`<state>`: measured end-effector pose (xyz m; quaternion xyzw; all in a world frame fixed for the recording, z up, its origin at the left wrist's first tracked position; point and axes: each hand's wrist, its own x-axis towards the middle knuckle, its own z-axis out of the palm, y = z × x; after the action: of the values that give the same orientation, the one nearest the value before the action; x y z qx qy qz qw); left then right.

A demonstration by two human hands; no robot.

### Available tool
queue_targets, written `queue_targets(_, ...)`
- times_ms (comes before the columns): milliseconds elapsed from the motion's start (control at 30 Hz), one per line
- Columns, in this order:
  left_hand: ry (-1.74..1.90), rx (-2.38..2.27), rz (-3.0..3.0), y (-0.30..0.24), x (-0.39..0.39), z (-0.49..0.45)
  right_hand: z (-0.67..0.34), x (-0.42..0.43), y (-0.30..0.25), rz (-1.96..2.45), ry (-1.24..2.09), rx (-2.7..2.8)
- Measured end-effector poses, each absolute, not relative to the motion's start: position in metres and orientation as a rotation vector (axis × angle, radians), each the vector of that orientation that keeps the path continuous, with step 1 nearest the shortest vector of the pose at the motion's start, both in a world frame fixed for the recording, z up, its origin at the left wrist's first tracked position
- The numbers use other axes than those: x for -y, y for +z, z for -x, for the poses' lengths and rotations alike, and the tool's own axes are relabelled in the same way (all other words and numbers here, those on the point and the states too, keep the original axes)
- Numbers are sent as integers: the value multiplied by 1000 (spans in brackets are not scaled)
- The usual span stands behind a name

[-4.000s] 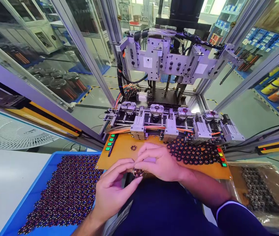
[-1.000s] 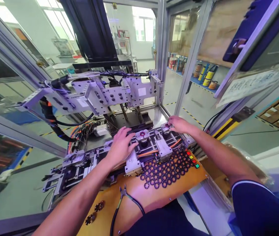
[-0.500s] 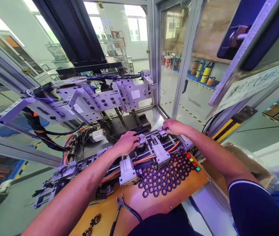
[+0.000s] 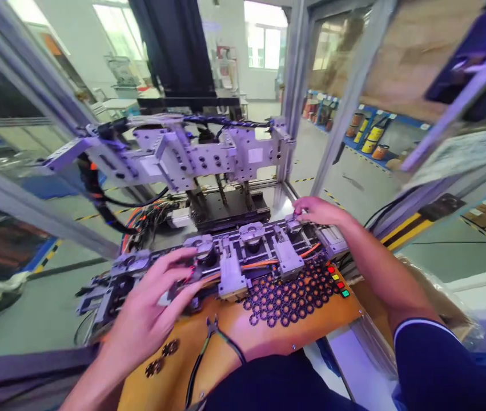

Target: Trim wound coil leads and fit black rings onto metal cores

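My left hand [image 4: 152, 299] is over the left part of the machine, thumb and fingers curved around a small dark and red piece [image 4: 190, 274] at the fingertips, too blurred to name. Just beyond its fingers sits a round metal fixture [image 4: 203, 246]. A second such fixture [image 4: 252, 234] stands in the middle of the rail, with no hand on it. My right hand [image 4: 317, 211] has its fingers closed at the right-hand fixture [image 4: 294, 222]. Something dark reddish shows at those fingertips, mostly hidden.
Many dark slotted rings [image 4: 283, 299] lie on the orange-brown board [image 4: 260, 348], beside coloured buttons [image 4: 339, 283]. Open cutting pliers [image 4: 212, 331] and copper-wound rings [image 4: 162, 357] lie nearer me. Behind the fixtures hangs a metal machine head [image 4: 208, 160]. Frame posts [image 4: 296, 97] stand around.
My left hand has left the middle fixture and moved left and toward me, a small dark and red piece at its fingertips. My right hand stays at the right fixture. The view has shifted.
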<state>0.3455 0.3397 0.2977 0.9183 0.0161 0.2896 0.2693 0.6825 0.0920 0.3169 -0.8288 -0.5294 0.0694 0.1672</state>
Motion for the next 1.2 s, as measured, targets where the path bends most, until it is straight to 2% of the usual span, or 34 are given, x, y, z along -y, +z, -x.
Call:
queue_targets(100,847,-415,-2407,257,-350,-256,-620,-93,310,2164,117,1570)
queue_targets(233,711,-760,-2454,187,-344,-172,-500,-120,254,1749,56,1775)
queue_targets(367,562,-758,-2467,137,-327,-153,-396,-183,176,1648,135,2039)
queue_targets(467,583,-789,-2459,115,-321,-163,-359,-227,141,1669,140,2107)
queue_targets(600,728,-903,-2446,99,-316,-169,-356,-225,136,1720,91,2043)
queue_targets(733,851,-1010,-2446,99,-309,-167,-386,-157,143,1864,7,1841)
queue_targets(933,714,-843,-2553,101,-316,-205,-419,-71,136,2119,-136,1513)
queue_targets(1200,755,-730,-2638,127,-313,-205,-421,-90,111,2136,-111,1383)
